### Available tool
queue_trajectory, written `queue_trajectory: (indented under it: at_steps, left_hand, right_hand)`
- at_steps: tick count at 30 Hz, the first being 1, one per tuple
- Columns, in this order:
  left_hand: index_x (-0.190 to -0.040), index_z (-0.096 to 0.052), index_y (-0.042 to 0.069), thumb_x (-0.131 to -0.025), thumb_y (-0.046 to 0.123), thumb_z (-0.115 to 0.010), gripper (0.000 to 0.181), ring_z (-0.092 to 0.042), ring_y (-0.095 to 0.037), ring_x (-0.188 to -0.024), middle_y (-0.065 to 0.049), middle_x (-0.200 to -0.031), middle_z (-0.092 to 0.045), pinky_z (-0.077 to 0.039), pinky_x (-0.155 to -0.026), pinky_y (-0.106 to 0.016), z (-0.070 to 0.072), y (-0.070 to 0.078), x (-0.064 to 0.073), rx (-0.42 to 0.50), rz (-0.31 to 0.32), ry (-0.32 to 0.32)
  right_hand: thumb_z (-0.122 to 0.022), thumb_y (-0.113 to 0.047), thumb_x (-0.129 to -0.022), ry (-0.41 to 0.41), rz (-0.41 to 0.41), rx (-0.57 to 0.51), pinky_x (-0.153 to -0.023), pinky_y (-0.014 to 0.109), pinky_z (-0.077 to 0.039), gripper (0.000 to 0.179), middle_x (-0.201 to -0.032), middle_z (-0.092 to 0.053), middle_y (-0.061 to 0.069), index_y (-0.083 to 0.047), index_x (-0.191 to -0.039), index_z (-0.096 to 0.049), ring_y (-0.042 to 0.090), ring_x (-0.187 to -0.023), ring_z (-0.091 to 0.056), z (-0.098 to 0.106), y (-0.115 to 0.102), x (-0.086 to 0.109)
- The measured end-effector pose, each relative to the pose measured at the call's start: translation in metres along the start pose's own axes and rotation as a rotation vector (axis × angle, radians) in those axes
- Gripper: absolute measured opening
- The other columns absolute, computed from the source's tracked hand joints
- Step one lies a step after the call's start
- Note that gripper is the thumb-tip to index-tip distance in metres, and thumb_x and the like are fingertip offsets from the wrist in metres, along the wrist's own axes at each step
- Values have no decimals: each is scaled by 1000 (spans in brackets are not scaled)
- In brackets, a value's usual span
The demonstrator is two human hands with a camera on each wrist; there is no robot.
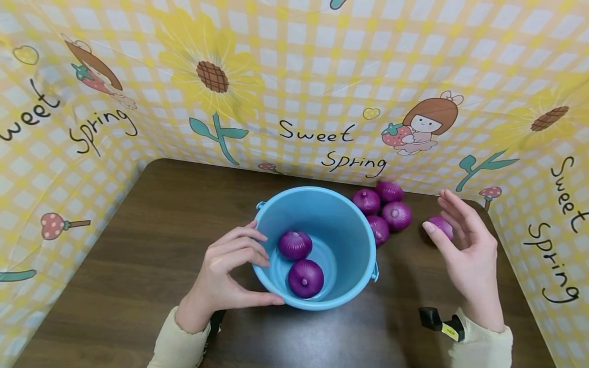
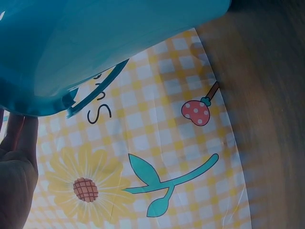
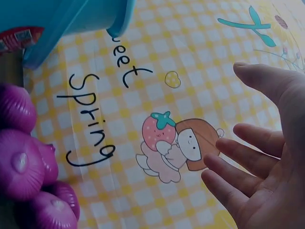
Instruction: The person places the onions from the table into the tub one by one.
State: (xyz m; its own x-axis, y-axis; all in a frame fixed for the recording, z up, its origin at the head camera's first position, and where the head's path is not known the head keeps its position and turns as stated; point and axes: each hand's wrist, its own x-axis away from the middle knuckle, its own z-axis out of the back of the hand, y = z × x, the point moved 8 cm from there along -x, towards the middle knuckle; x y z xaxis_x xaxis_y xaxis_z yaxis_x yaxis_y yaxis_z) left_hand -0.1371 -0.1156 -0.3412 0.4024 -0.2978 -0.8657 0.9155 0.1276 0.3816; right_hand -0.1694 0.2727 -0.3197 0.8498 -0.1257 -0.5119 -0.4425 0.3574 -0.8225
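Observation:
A blue bucket (image 1: 347,240) stands on the table with two purple onions inside: one onion (image 1: 295,245) towards the back and another onion (image 1: 306,278) closer to me. My left hand (image 1: 230,273) holds the bucket's left rim, with fingers over the edge and the thumb along its near side. In the left wrist view only part of the left hand (image 2: 19,167) shows at the rim. Over a lone onion (image 1: 443,225) at the right is my right hand (image 1: 469,253), thumb and fingers apart. The right wrist view shows that hand (image 3: 267,152) with fingers spread and nothing in it.
Several more purple onions, including a front-right onion (image 1: 397,216), cluster on the table just right of the bucket. Yellow checked cloth (image 1: 303,92) with printed figures walls in the back and both sides of the dark wooden table (image 1: 152,245).

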Motion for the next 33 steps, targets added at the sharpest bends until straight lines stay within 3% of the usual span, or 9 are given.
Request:
queue_trajectory:
  at_steps: [10, 24, 33]
  left_hand:
    - [-81, -70, 9, -67, 50, -95, 50, -65, -30, -92, -4, -83, -70, -45, -106, -55, 0, 0, 0, 1, 0, -1]
    - [-80, -70, 9, -67, 51, -94, 50, -64, -30, -91, -5, -81, -69, -45, -106, -55, -1, 0, 0, 0, -6, 1]
    - [-81, -70, 9, -68, 51, -94, 50, -65, -29, -92, -5, -82, -70, -45, -106, -55, -1, -1, 0, -4, -2, -2]
  right_hand:
    - [-72, 16, -85, 30, -21, 179, -106, 24, -45, 63, -141, -59, 7, -1, -143, -56, 17, -127, -57, 18, 1, -4]
    - [-74, 11, -87, 97, -54, 238, -107, 24, -44, 58, -140, -60, 8, -4, -141, -59, 16, -128, -56, 41, 8, -9]
    - [-76, 4, -89, 121, -134, 284, -107, 21, -42, 57, -140, -59, 6, -9, -142, -60, 12, -128, -54, 47, 31, -7]
